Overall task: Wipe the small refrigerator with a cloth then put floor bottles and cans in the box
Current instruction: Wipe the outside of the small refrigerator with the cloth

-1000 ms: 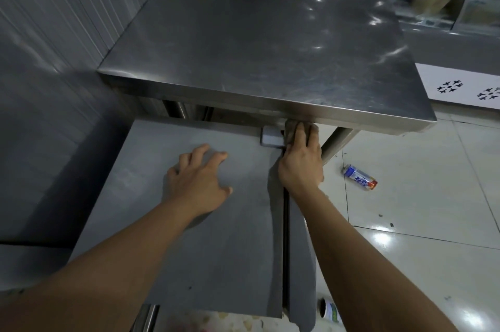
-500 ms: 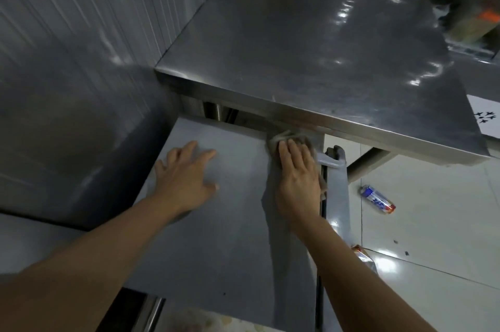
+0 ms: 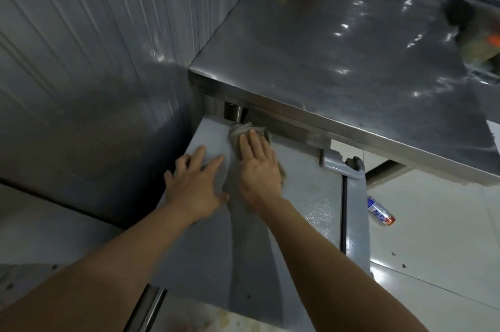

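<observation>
Wiping is the step in hand: a crumpled grey-brown cloth lies on the flat grey top of the small refrigerator, at its far edge, tucked just under the lip of the brushed stainless-steel table that overhangs it. The right hand lies palm down on the cloth, fingers straight and close together, pressing it flat, not gripping it; part of the cloth bunches out beyond the fingertips. The right forearm runs from the near right corner straight up to it. The left hand rests just beside, on the bare refrigerator top, fingers spread and relaxed, holding nothing, seemingly bracing the body; its forearm crosses from the near left.

A wet, speckled patch shows on the top to the right of the right hand, near the dark seam by the door edge, so that part looks already covered. The next move likely calls for dragging the cloth back toward the near edge, keeping flat pressure and staying clear of the table's lip.

On the pale tiled floor to the right lies a blue, white and red drink can on its side, not yet collected. No box is in view. The ribbed grey wall stands on the left.
</observation>
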`<state>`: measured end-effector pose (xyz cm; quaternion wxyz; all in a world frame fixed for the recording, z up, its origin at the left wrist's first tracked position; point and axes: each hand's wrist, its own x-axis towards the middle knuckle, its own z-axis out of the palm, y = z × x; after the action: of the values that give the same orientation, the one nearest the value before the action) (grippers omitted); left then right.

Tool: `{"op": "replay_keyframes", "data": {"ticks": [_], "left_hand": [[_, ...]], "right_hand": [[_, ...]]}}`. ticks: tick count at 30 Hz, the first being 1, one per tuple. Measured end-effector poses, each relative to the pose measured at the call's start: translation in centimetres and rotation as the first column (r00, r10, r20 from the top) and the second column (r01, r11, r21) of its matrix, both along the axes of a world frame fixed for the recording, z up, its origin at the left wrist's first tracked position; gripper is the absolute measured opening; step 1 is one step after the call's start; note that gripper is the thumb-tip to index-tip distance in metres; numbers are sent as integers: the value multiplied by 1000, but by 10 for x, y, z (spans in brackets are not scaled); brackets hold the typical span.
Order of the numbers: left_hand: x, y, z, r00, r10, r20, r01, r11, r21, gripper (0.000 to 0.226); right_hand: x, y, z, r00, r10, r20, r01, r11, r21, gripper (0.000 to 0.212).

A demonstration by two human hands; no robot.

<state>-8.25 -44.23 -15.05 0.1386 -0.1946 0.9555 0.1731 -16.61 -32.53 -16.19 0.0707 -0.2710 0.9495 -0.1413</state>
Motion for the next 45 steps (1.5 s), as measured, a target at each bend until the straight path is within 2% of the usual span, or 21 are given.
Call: {"op": "replay_keyframes", "data": {"ticks": [2, 4, 6, 8, 10, 12, 15, 18, 20, 24, 26, 30, 34, 38, 41, 45], "left_hand": [[3, 0, 2, 1000, 1, 17, -1, 1000, 13, 85], [13, -1, 3, 1000, 12, 29, -13, 999, 36, 85], [22, -1, 1, 999, 25, 24, -26, 998, 61, 85], [26, -3, 1, 1000, 30, 4, -30, 997, 73, 84], [25, -5, 0, 1000, 20, -19, -19, 997, 73, 84], [25, -6, -1, 999, 12, -45, -9, 998, 65, 85], [26, -7, -3, 999, 15, -49, -12, 998, 64, 85], [25, -9, 0, 999, 19, -32, -17, 998, 65, 85], [29, -8, 4, 999, 23, -35, -20, 996, 87, 83], [52, -9, 5, 992, 116, -53, -109, 986, 126, 90], [60, -10, 2, 979, 200, -47, -185, 958, 219, 96], [60, -11, -1, 956, 287, -62, -251, 908, 335, 103], [60, -10, -5, 954, 296, -54, -263, 907, 328, 104], [56, -10, -1, 950, 313, -10, -295, 906, 304, 103], [59, -6, 7, 929, 369, 16, -355, 880, 314, 97], [83, 6, 16, 830, 556, 44, -546, 794, 269, 75]], "right_hand": [[-4, 2, 1, 999, 38, -19, -37, 998, 42, 60], [-11, 29, 4, 990, -136, -39, 138, 988, 62, 59], [-16, 56, 7, 939, -338, -59, 341, 938, 62, 58], [-17, 59, 7, 905, -420, -68, 424, 905, 47, 57], [-15, 37, 7, 903, -427, -45, 428, 904, 15, 58], [-11, 7, 3, 941, -337, -29, 336, 941, -37, 60], [-6, -45, 0, 997, -73, -13, 72, 995, -76, 63], [-12, -71, 4, 990, 140, 31, -138, 989, -55, 68], [-15, -52, 5, 991, 128, 26, -126, 991, -45, 65], [-7, 9, 1, 988, -143, -57, 144, 989, 12, 62], [-5, 3, 0, 985, -163, -63, 165, 986, 17, 61], [-21, -43, -1, 998, 0, -66, -2, 1000, -23, 56], [-36, -79, -3, 977, 202, -64, -203, 979, -22, 56], [-45, -90, 0, 929, 357, -99, -361, 932, -28, 47], [-30, -78, 0, 891, 449, -71, -454, 887, -82, 43], [23, -55, 0, 833, 553, -24, -550, 821, -154, 44]]}}
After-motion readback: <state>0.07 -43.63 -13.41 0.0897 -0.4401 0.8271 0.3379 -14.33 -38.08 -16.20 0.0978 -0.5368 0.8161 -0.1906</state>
